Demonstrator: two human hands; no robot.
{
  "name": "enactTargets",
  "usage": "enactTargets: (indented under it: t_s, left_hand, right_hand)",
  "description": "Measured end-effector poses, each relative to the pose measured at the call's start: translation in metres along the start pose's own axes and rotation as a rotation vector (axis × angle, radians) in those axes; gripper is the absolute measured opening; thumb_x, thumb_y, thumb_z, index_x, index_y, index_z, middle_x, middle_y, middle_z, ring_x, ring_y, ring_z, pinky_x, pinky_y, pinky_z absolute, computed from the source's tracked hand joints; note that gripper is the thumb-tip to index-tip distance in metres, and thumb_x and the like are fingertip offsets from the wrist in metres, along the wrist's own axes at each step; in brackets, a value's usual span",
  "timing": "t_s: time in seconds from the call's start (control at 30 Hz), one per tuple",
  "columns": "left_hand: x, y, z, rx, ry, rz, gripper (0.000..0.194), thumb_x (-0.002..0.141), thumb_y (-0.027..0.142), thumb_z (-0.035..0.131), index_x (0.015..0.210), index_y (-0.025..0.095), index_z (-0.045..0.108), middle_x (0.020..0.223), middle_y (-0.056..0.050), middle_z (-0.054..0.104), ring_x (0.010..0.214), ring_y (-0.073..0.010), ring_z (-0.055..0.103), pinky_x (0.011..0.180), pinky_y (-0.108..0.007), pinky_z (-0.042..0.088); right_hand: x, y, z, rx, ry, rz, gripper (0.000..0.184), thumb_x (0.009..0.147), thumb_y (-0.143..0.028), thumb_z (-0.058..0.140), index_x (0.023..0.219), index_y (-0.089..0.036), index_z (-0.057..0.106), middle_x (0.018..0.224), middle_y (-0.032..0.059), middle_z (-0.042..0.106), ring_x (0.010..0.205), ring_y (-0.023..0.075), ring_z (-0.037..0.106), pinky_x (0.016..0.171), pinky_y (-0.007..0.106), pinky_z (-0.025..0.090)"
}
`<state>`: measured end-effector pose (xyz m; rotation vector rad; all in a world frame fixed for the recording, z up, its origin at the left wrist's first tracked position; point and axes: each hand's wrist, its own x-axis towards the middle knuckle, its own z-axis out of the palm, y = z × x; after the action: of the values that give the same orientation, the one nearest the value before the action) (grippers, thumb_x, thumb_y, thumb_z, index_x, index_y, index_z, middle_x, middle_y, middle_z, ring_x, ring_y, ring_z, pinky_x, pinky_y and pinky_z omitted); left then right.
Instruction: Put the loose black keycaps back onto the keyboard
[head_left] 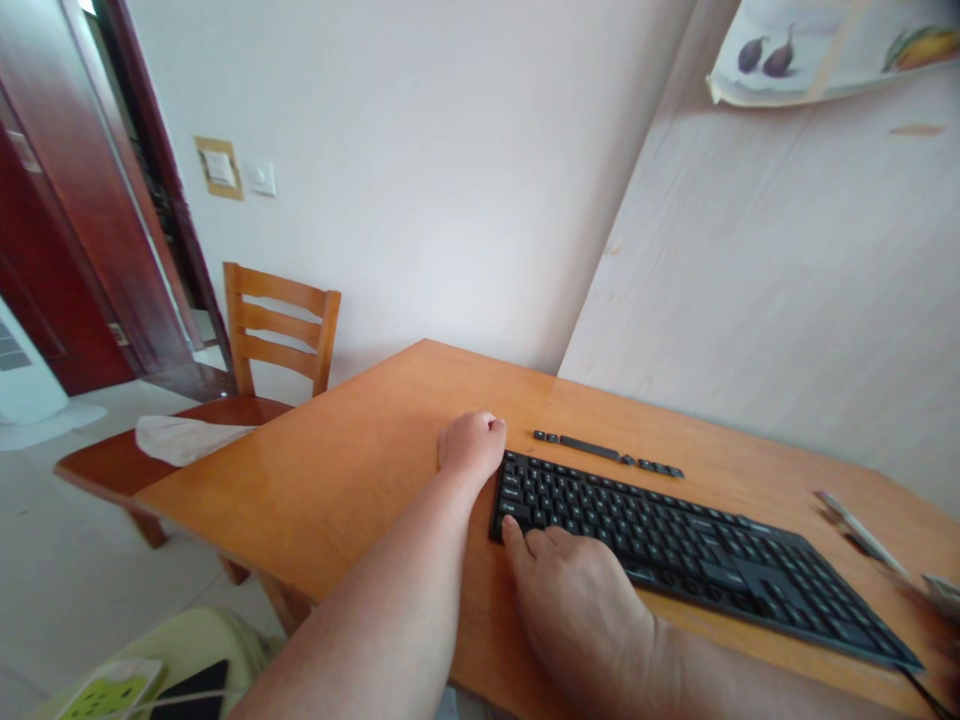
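A black keyboard (pixel 697 545) lies slantwise on the orange wooden table (pixel 352 480). My left hand (pixel 471 447) reaches out to the keyboard's far left corner, its fingers curled into a closed fist against that corner; what they hold, if anything, is hidden. My right hand (pixel 577 600) lies palm down over the keyboard's near left corner, thumb at the edge and fingers resting on the keys. Just beyond the keyboard, a row of loose black keycaps (pixel 607 453) sits on the table.
A wooden chair (pixel 277 330) stands at the table's far left with a white cloth (pixel 184 438) on its seat. A pen-like tool (pixel 855 525) lies at the table's right. A pale green seat with a phone (pixel 191 685) is at bottom left. Walls close behind.
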<state>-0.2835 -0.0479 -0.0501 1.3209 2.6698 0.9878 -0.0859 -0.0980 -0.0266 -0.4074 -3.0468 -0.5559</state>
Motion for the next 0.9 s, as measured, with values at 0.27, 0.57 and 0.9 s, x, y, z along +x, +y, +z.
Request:
enactTargets:
  t_s: [0.27, 0.57, 0.9]
  left_hand:
    - [0.002, 0.0, -0.001, 0.006, -0.026, -0.008, 0.036, 0.092, 0.042, 0.043, 0.079, 0.025, 0.072, 0.09, -0.007, 0.076, 0.083, -0.0223, 0.066, 0.064, -0.03, 0.037]
    - [0.002, -0.001, 0.0, -0.006, -0.028, -0.012, 0.035, 0.091, 0.042, 0.043, 0.081, 0.025, 0.072, 0.091, -0.007, 0.075, 0.08, -0.0229, 0.065, 0.063, -0.031, 0.035]
    - [0.004, -0.004, 0.001, -0.02, -0.026, -0.005, 0.037, 0.092, 0.043, 0.042, 0.077, 0.025, 0.071, 0.091, -0.007, 0.075, 0.079, -0.0228, 0.065, 0.061, -0.03, 0.035]
  right_hand:
    - [0.001, 0.026, -0.017, 0.243, 0.009, 0.078, 0.031, 0.088, -0.013, 0.048, 0.114, -0.018, 0.066, 0.085, 0.0045, 0.071, 0.075, 0.019, 0.066, 0.066, 0.03, 0.047]
    - [-0.009, 0.038, -0.011, 0.48, 0.065, 0.108, 0.029, 0.087, -0.013, 0.046, 0.103, -0.022, 0.069, 0.092, 0.003, 0.073, 0.087, 0.017, 0.068, 0.079, 0.026, 0.047]
    - [0.06, 0.141, 0.014, 0.492, 0.108, 0.417, 0.028, 0.092, -0.029, 0.051, 0.103, -0.021, 0.075, 0.099, 0.007, 0.075, 0.092, 0.0201, 0.066, 0.079, 0.03, 0.046]
